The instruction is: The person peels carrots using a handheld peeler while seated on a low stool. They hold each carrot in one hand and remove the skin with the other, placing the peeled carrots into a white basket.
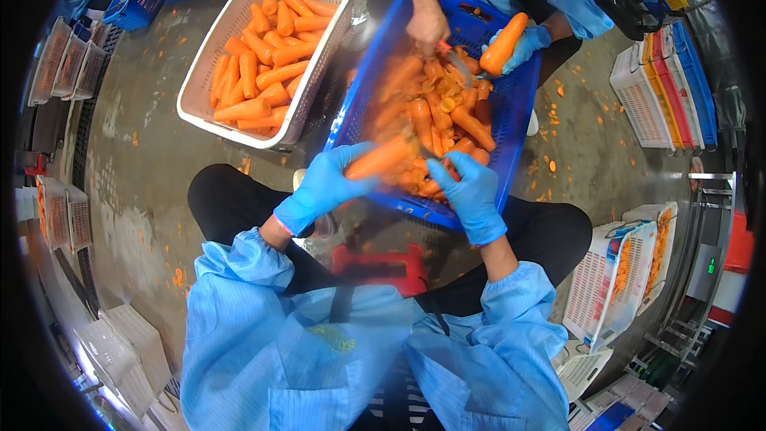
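My left hand (332, 182), in a blue glove, is closed around the thick part of a carrot (380, 158) tilted up to the right. In a like glove, my right hand (470, 188) grips a knife by its red handle (452, 170); the dark blade lies close to the carrot's upper end and is blurred. Both hands are over the near end of a blue plastic crate (514, 131), which holds carrots and cut carrot ends (437, 117). Left of it stands a white plastic basket (200, 87) with many carrots (257, 66).
Across the blue crate, a co-worker's bare hand (428, 27) holds a knife and their gloved hand (526, 48) a carrot. A red plastic stool (413, 263) lies between my knees. Stacked crates (640, 90) and baskets with carrot pieces (610, 281) stand right. Scraps dot the wet floor.
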The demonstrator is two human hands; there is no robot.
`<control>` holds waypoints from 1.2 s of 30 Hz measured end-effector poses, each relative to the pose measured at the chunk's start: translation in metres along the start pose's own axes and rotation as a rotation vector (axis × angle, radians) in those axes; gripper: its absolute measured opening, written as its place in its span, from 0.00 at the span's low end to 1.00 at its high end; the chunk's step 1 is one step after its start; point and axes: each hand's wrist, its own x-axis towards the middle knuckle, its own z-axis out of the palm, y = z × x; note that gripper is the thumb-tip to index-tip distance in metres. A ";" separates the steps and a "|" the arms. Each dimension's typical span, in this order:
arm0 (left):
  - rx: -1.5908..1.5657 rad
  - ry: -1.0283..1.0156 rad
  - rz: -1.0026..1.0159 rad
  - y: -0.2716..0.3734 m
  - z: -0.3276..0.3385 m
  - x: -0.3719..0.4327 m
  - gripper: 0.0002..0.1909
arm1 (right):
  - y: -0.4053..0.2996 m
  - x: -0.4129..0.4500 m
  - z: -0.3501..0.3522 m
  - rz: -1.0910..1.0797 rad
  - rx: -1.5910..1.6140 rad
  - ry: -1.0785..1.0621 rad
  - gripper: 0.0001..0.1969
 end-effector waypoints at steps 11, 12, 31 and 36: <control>-0.105 -0.066 -0.031 0.010 0.003 -0.004 0.29 | 0.014 0.010 -0.007 0.112 -0.104 0.065 0.17; -0.069 -0.056 -0.006 0.008 0.003 -0.003 0.29 | 0.015 0.011 -0.011 0.137 -0.074 0.065 0.17; -0.055 -0.061 0.024 0.016 0.004 -0.005 0.30 | 0.012 0.013 -0.019 0.288 0.090 0.023 0.19; -0.085 -0.023 -0.024 -0.001 -0.001 0.000 0.30 | 0.008 -0.006 -0.005 -0.068 0.021 -0.009 0.16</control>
